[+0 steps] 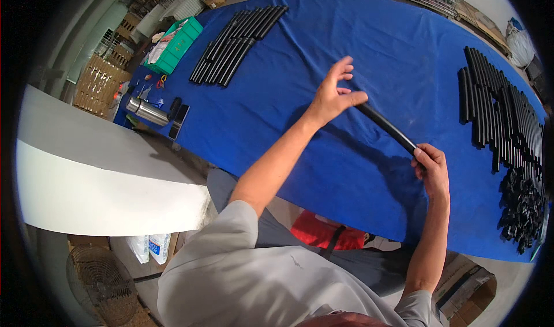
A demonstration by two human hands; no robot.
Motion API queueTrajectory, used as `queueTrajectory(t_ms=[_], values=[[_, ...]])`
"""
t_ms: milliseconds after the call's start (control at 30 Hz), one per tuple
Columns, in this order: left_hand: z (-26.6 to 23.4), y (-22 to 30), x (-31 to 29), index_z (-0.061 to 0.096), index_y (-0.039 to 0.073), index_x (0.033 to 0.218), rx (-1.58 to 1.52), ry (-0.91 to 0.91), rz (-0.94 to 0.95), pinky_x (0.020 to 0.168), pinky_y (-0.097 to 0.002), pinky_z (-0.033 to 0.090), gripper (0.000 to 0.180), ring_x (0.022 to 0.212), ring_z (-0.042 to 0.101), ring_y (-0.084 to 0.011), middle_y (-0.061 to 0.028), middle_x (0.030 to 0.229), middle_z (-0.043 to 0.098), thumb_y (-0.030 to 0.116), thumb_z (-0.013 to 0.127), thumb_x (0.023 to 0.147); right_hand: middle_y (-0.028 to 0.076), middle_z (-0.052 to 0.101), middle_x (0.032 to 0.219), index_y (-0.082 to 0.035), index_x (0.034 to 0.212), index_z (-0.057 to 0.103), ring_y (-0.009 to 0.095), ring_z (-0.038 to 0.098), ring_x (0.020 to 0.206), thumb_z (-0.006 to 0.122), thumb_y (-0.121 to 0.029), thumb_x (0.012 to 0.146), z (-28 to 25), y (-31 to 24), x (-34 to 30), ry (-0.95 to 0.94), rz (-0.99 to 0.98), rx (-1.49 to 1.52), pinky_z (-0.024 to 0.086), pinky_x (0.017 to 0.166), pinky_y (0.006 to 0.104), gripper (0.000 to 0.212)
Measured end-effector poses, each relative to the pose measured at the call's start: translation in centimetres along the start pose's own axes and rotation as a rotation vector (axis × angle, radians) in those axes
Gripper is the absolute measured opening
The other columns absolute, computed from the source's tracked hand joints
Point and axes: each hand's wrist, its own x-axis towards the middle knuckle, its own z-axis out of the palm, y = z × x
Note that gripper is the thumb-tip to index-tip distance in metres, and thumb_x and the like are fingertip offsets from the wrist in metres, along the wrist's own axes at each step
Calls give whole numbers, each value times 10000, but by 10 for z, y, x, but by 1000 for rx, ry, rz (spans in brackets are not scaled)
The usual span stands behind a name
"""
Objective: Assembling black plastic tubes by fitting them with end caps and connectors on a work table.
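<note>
Right hand [433,168] grasping near end of black tube [388,126] above blue table [248,128], left hand [333,100] fingers spread, thumb at far end; piece seemingly mid-handling, right-side rows [490,105] and far-left rows [231,53] indistinguishable as done or left.

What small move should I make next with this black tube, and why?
Perhaps close your left hand around the far end of the black tube: the thumb is at that end but the fingers stand clear, while your right hand grips the near end.
</note>
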Motion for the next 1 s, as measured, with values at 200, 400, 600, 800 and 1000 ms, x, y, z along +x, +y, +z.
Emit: queueTrajectory(t_ms=[200, 400, 600, 800, 1000], values=[[-1, 37, -12, 697, 83, 1053, 681, -751, 511, 799, -379, 531, 341, 895, 641, -251, -79, 959, 685, 273, 763, 777, 20, 590, 645, 4, 940, 674, 67, 491, 486, 667, -202, 883, 1, 2, 4, -90, 15, -17, 342, 426, 207, 214], [-12, 38, -20, 655, 88, 1146, 722, -816, 570, 733, -361, 548, 381, 854, 638, -246, -81, 947, 636, 164, 744, 784, 29, 601, 640, 1, 919, 669, 71, 497, 472, 663, -213, 886, -2, 2, 5, -153, 28, -19, 349, 416, 208, 217], [-31, 32, -24, 651, 80, 1135, 720, -693, 549, 712, -360, 544, 352, 826, 631, -260, -95, 923, 612, 131, 725, 795, 44, 633, 732, -1, 1033, 636, 76, 548, 544, 616, -271, 934, 8, 5, 5, -111, 7, 128, 380, 437, 205, 289], [-105, 1, 28, 648, 21, 1097, 773, -187, 258, 820, -382, 514, 303, 933, 647, -330, -153, 1005, 664, 151, 696, 828, 30, 606, 762, 28, 1157, 613, 50, 519, 604, 668, -193, 922, 20, 14, 9, 237, -239, -296, 411, 509, 211, 327], [-228, -69, 102, 672, 22, 1091, 1125, 83, 257, 878, -418, 500, 333, 1002, 627, -357, -170, 1060, 660, 217, 684, 821, 29, 582, 669, 34, 1115, 627, 70, 518, 611, 679, -148, 904, 28, 30, 14, 285, -397, -514, 411, 552, 236, 283]])
